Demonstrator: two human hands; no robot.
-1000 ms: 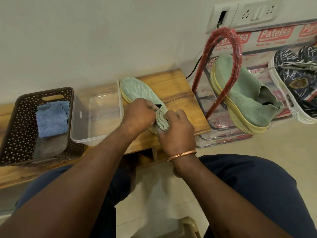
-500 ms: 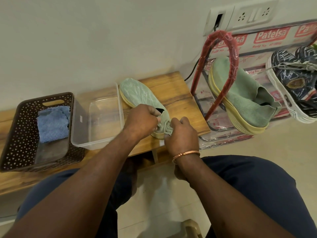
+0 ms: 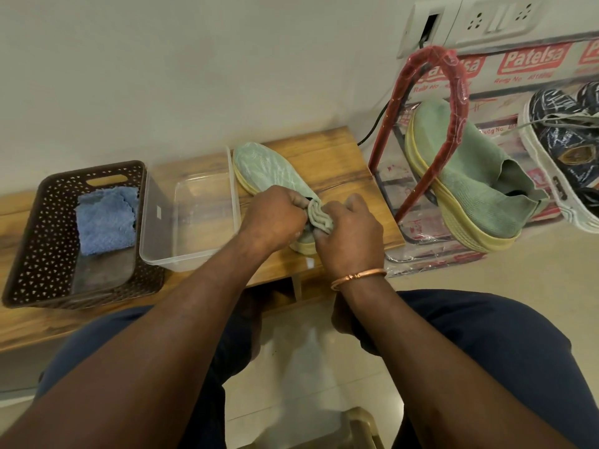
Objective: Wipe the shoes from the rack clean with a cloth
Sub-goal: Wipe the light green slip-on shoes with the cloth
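A long wood-grain counter (image 3: 340, 163) runs along a plain off-white wall (image 3: 162, 76), above a pale tiled floor (image 3: 534, 270). On the counter's right end lies a pale green knit slip-on shoe (image 3: 269, 170) with a yellow sole, its toe pointing towards the wall. The left hand (image 3: 275, 215) and the right hand (image 3: 351, 234) meet at its heel end. Each grip is clenched on the shoe's bunched knit collar (image 3: 319, 217), which stands in folds between them. A copper bangle (image 3: 358, 276) circles the right wrist.

Just left of the shoe sits a clear plastic tub (image 3: 235, 189). Beside that is a dark brown perforated basket (image 3: 35, 241) holding a blue terry cloth (image 3: 107, 218), which neither hand touches.

Right of the counter stands a red-framed shoe rack (image 3: 457, 92) wrapped in clear film. It carries a matching green shoe (image 3: 479, 183) and a navy patterned lace-up shoe (image 3: 564, 144) with a white sole. Behind the rack is a cardboard box printed "Patelsa" (image 3: 534, 59). On the wall above is a white socket plate (image 3: 496, 17), and a black cable (image 3: 372, 131) drops from it behind the counter.
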